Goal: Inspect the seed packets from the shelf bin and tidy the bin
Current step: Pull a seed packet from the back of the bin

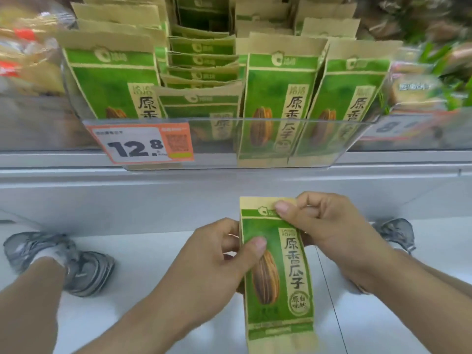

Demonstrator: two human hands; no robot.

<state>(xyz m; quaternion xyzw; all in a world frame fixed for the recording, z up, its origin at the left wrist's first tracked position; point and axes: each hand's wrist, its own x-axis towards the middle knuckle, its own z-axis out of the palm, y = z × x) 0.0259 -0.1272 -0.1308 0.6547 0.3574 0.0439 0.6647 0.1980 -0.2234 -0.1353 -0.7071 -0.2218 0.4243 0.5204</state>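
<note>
Pinching one seed packet [278, 272] upright, my left hand [217, 254] grips its left edge and my right hand [321, 223] its top. At twelve o'clock stands the shelf bin [293, 141], full of matching packets.

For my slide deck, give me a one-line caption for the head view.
Both hands hold one green seed packet upright below the clear shelf bin of matching packets.

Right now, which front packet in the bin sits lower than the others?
The second front packet from the left. Its top edge sits well below the three tall front packets beside it, just above the clear bin front's rim.
</note>
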